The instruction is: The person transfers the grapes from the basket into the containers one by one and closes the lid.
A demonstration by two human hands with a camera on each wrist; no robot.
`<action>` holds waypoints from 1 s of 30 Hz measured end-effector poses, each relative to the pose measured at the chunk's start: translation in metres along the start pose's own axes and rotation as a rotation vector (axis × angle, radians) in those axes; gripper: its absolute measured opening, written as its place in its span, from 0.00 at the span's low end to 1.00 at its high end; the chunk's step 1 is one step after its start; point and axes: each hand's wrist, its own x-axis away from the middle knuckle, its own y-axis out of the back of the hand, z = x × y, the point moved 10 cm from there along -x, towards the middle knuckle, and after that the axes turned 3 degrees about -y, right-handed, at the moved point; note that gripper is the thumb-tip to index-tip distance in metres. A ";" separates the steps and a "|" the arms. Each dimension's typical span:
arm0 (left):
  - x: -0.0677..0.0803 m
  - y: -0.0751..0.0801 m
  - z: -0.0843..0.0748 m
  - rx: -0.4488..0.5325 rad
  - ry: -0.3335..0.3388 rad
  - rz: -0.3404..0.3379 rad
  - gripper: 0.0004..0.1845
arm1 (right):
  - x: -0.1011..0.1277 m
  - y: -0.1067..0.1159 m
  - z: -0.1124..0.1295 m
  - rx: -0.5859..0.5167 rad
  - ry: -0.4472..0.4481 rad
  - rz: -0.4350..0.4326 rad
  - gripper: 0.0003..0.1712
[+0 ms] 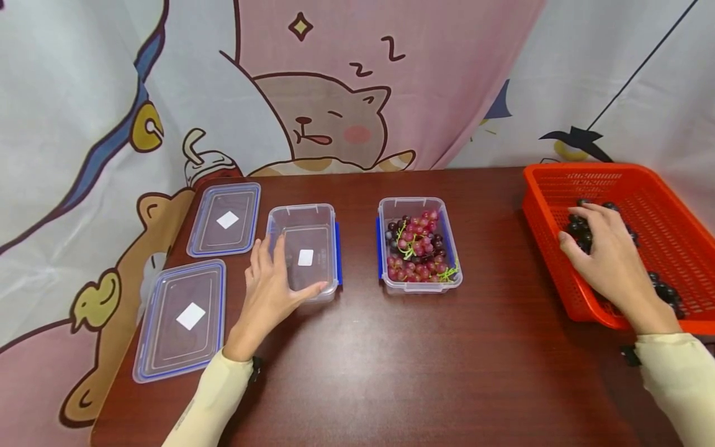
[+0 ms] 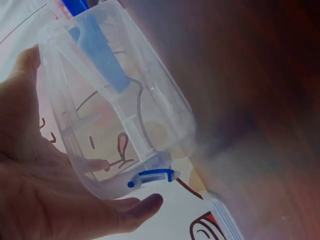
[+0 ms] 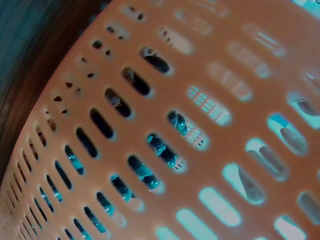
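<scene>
My left hand (image 1: pixel 268 282) is at the near left corner of a clear plastic container (image 1: pixel 313 236), its fingers spread along the left side and the thumb across the front rim. The left wrist view shows its palm close against the container wall (image 2: pixel 165 110). On the right, my right hand (image 1: pixel 611 261) reaches into a red plastic basket (image 1: pixel 558 273), fingers bent around a bunch of black grapes (image 1: pixel 581 236) with some grapes between thumb and forefinger. The right wrist view shows only the slotted basket wall (image 3: pixel 115 85), with dark grapes behind the slots; the hand is hidden.
A second clear container (image 1: pixel 419 287) in the middle holds red and dark grapes on green stems. Two blue-edged lids, a far one (image 1: pixel 223 233) and a near one (image 1: pixel 179 292), lie at the left. More black grapes (image 1: pixel 667 292) lie in the basket. A patterned curtain (image 1: pixel 447 81) hangs behind the table.
</scene>
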 end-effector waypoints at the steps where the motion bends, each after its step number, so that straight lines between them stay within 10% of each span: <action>1: 0.001 0.000 0.001 0.000 0.003 0.004 0.72 | 0.000 0.000 -0.001 0.001 -0.002 -0.001 0.35; 30: 0.009 0.000 0.016 0.040 0.049 0.040 0.78 | -0.006 0.002 -0.063 0.076 -0.134 0.131 0.42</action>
